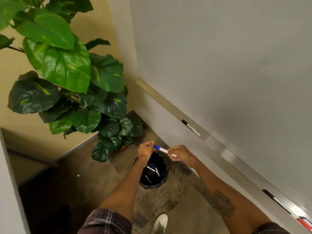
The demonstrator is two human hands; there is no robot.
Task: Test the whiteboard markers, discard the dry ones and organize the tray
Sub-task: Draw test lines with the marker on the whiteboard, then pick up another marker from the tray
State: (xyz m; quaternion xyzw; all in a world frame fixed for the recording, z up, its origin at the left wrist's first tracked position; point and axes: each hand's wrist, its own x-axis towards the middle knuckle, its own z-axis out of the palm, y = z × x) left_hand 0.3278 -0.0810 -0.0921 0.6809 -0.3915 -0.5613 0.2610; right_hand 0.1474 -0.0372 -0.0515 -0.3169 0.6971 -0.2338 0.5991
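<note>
Spanning both hands just above the black bin (152, 176), the blue-capped marker (162, 149) has its cap end clenched in the curled fingers of the left hand (145, 151) and its white barrel grasped by the right hand (179, 153).

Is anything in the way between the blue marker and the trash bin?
The left hand and right hand hold the blue marker over the open trash bin. Nothing visible lies between marker and bin.

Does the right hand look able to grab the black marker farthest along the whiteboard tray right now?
Probably not yet: the right hand grips the blue marker. Nothing stands between it and the black marker on the tray, so once emptied it likely reaches.
</note>
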